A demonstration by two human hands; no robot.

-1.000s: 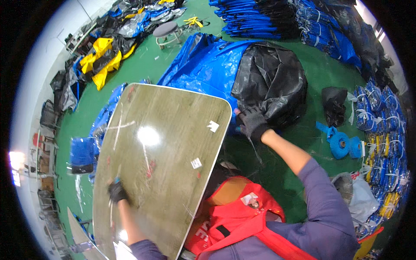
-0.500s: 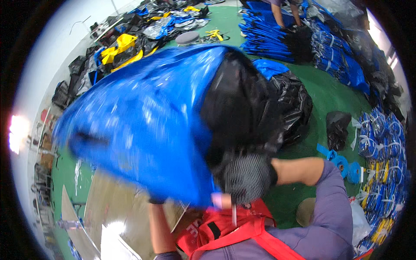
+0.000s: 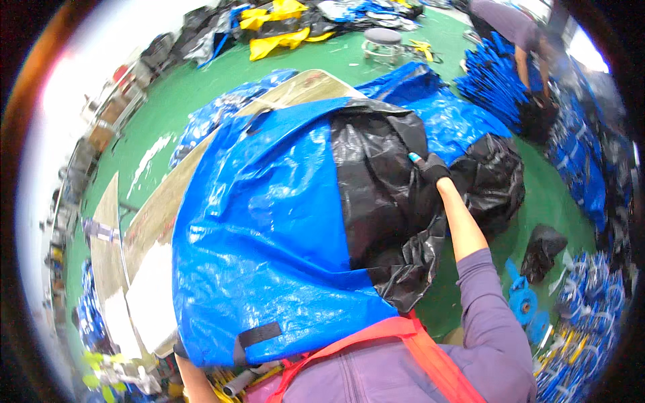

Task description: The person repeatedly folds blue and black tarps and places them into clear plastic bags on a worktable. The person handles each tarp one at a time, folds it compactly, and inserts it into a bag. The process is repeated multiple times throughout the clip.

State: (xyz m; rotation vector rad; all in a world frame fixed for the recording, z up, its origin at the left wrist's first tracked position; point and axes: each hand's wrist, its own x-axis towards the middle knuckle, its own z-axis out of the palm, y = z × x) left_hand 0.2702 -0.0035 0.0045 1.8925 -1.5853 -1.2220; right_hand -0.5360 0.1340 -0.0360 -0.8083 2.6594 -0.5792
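Note:
A large blue and black plastic tarpaulin cover [image 3: 269,208] lies spread in front of me, shiny and creased, with a short black strap strip [image 3: 261,334] near its lower edge. My right hand [image 3: 431,168], in a dark grey glove with a fingertip bare, is closed on the crumpled black part at the right. At the lower left corner of the cover is my left hand [image 3: 179,348]; its fingers are hidden by the blue sheet. Under the cover sits a worn, board-like table top [image 3: 158,191]. Another blue and black cover [image 3: 463,127] lies just beyond my right hand.
A round stool [image 3: 383,39] stands on the green floor [image 3: 158,127] ahead. At the far right a person [image 3: 521,37] bends over stacked blue sheets [image 3: 487,80]. Blue tape rolls [image 3: 524,302] and tied bundles [image 3: 584,309] lie at right. Yellow and black material [image 3: 279,30] is heaped behind.
The cover, lifted and blurred before, has come down flat over the table. My right hand has moved away from my body, up and right; my left hand has shifted left and nearer me.

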